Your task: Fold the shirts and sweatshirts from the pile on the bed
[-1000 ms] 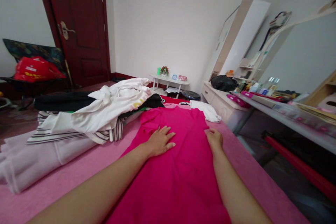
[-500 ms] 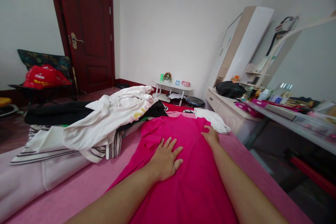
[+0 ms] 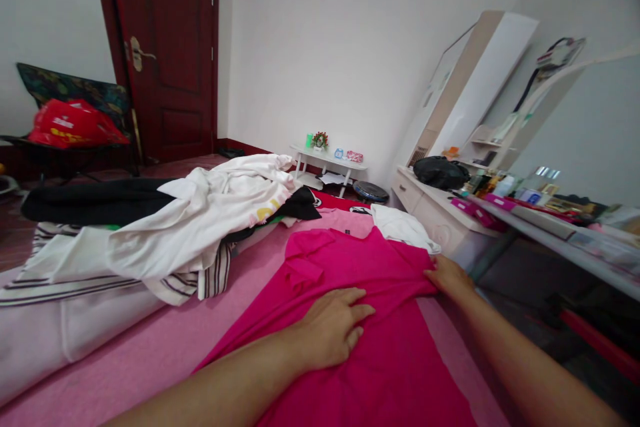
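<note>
A bright pink short-sleeved T-shirt (image 3: 380,327) lies spread over the pink bed cover (image 3: 210,333), its neckline pointing away from me. My left hand (image 3: 333,327) rests palm down on the middle of the shirt, fingers stretched out. At the right, my right hand (image 3: 447,277) pinches the end of the shirt's right sleeve and holds it out to the side. Creases run across the cloth between the two hands. The left sleeve lies loosely folded on the shirt's own edge.
A heap of clothes lies to the left, with a white top (image 3: 200,213), black garment (image 3: 95,201) and striped cloth (image 3: 215,278). Folded white cloth (image 3: 403,227) lies beyond the shirt. A cluttered dressing table (image 3: 565,227) stands right; a low white table (image 3: 327,157) stands against the wall.
My right hand has moved right, drawing the sleeve outward. My left hand has slid slightly right and nearer to me. The shirt's shoulder is now pulled wider, and the view has shifted a little.
</note>
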Motion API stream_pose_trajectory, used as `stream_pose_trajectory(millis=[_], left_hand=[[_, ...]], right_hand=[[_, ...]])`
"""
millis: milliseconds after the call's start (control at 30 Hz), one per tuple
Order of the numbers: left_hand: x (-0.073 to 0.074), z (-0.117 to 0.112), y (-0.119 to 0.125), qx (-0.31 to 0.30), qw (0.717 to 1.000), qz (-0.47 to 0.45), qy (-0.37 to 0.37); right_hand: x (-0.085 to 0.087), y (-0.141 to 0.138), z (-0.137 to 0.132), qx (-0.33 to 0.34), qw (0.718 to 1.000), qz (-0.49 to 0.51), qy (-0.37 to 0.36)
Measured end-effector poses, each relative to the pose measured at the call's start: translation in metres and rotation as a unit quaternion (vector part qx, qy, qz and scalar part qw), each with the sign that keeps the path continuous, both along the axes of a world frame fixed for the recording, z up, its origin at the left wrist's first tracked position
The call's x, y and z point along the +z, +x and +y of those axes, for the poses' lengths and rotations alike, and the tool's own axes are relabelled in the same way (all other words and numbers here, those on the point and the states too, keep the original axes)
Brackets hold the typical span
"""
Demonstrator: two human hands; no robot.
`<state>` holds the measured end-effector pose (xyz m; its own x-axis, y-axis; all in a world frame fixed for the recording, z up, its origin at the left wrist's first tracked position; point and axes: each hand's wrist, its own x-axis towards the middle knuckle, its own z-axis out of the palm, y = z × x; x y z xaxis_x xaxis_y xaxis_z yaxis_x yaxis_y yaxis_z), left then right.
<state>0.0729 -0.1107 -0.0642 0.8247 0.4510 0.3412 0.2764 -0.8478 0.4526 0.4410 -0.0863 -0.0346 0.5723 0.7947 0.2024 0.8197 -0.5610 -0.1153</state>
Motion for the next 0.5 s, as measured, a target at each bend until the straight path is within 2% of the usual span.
stream_pose_trajectory(millis=[67, 133, 200, 267, 367, 500], left_hand=[[0.006, 0.012, 0.0, 0.087, 0.994, -0.066, -0.028], [0.015, 0.035, -0.002, 0.201, 0.971, -0.125, -0.042], [0.025, 0.066, -0.003, 0.304, 0.943, -0.107, -0.083], [0.034, 0.098, -0.004, 0.368, 0.917, -0.02, -0.153], [0.041, 0.129, -0.002, 0.375, 0.903, 0.073, -0.197], [0.053, 0.138, -0.003, 0.333, 0.908, 0.147, -0.208]], right_hand=[[-0.002, -0.008, 0.009, -0.007, 1.0, 0.001, 0.001], [-0.005, -0.017, 0.018, 0.006, 1.0, 0.01, 0.001], [-0.006, -0.022, 0.025, 0.034, 0.999, 0.026, -0.009], [-0.006, -0.024, 0.03, 0.067, 0.996, 0.05, -0.022], [-0.003, -0.024, 0.034, 0.106, 0.989, 0.094, -0.038], [-0.001, -0.026, 0.031, 0.099, 0.982, 0.155, -0.037]])
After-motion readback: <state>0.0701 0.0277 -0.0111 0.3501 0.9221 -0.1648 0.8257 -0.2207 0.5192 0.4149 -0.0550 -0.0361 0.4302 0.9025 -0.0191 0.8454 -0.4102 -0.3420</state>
